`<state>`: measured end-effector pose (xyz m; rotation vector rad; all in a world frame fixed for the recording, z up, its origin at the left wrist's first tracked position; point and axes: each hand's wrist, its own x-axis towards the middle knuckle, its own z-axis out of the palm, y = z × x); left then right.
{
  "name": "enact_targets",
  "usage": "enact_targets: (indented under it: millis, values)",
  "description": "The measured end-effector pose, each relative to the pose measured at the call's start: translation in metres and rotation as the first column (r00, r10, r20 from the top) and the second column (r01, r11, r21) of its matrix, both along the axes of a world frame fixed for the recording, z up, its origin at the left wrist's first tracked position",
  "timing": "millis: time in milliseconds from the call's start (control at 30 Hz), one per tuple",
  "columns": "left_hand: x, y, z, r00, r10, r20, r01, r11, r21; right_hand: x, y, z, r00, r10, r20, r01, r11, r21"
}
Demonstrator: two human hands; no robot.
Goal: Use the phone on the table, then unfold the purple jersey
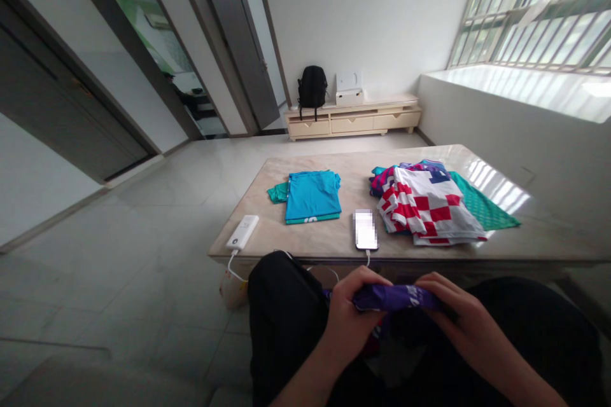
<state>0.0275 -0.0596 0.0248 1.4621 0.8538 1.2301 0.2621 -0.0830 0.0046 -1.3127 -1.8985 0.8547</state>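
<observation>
Both my hands grip a bunched purple garment (pixel 396 297) over my lap, below the table's near edge. My left hand (pixel 351 315) is closed on its left end, and my right hand (pixel 458 315) is closed on its right end. On the marble table (pixel 329 238) in front of me lie a folded blue shirt (pixel 312 196) on a teal one, a phone (pixel 365 229) on a cable, and a loose pile topped by a red-and-white checked shirt (pixel 427 203).
A white power bank (pixel 242 231) sits at the table's left corner with a cable hanging down. A green cloth (pixel 484 206) spreads under the pile. Far off stand a low cabinet (pixel 353 119) with a black backpack (pixel 312 87), open doorways at left, and a barred window at right.
</observation>
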Motion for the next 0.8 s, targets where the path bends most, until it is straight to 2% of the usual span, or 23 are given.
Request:
enact_targets:
  millis: [200,267,333,433,500,633,733,800]
  values:
    - [0.013,0.000,0.004,0.997,-0.066,-0.044,0.068,0.997,0.044,-0.019,0.000,0.008,0.995,-0.003,-0.098,0.001,1.000,-0.016]
    - [0.015,0.000,-0.002,0.998,-0.039,-0.054,0.038,0.999,-0.014,-0.022,0.002,0.007,0.995,0.000,-0.101,-0.001,1.000,-0.010]
    - [0.014,0.000,-0.012,1.000,-0.005,-0.021,0.002,0.992,-0.126,-0.021,0.004,0.002,0.994,-0.017,-0.110,0.018,1.000,0.008]
    - [0.007,0.001,-0.027,0.998,-0.053,0.042,0.062,0.968,-0.243,-0.014,0.008,-0.009,0.968,-0.161,-0.191,0.176,0.982,0.063]
    - [-0.002,0.001,-0.035,0.991,-0.124,-0.039,0.110,0.959,-0.261,-0.006,0.011,-0.015,0.928,-0.253,-0.273,0.277,0.959,0.053]
    - [-0.021,0.001,-0.046,0.937,-0.138,-0.320,0.047,0.960,-0.276,0.008,0.017,-0.015,0.892,-0.317,-0.323,0.320,0.946,-0.047]
    - [-0.030,0.003,-0.053,0.922,-0.102,-0.372,0.006,0.968,-0.249,0.016,0.021,-0.016,0.857,-0.366,-0.364,0.371,0.927,-0.058]
    - [-0.031,0.005,-0.055,0.925,-0.044,-0.376,-0.041,0.976,-0.216,0.020,0.023,-0.021,0.843,-0.387,-0.374,0.412,0.911,-0.013]
